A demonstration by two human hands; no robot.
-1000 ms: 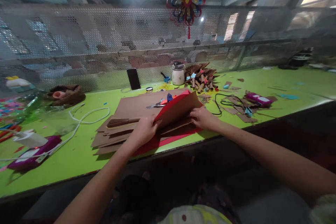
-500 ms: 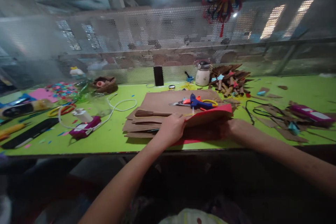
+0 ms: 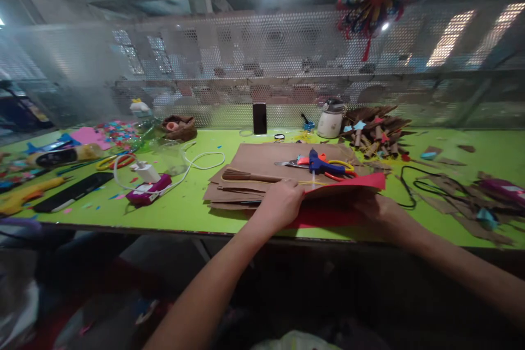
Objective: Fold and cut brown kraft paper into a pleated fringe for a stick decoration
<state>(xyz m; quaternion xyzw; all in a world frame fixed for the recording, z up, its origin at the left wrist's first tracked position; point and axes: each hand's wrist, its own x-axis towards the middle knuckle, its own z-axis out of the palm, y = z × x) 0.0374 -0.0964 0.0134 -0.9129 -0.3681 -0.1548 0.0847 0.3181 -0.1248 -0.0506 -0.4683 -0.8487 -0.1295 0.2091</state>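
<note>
My left hand (image 3: 288, 199) is closed on the left edge of a raised red sheet of paper (image 3: 367, 182), by the front of a stack of brown paper (image 3: 258, 156). My right hand (image 3: 375, 205) is under the sheet's right side, its fingers hidden in shadow. More red paper (image 3: 324, 220) shows below, at the table edge. On the stack lie a bundle of brown paper strips (image 3: 248, 176), a blue glue gun (image 3: 320, 163) and scissors (image 3: 346, 167) with yellow and red handles.
A white jug (image 3: 330, 120) and a heap of brown paper rolls (image 3: 379, 134) stand at the back right. A dark phone (image 3: 260, 118) is upright behind the stack. A purple power block (image 3: 147, 188) with a white cable sits left; black cord (image 3: 404, 183) lies right.
The view has shifted, so the scene sits further right. My right hand is further in beneath the red sheet. My left hand keeps its hold at the edge.
</note>
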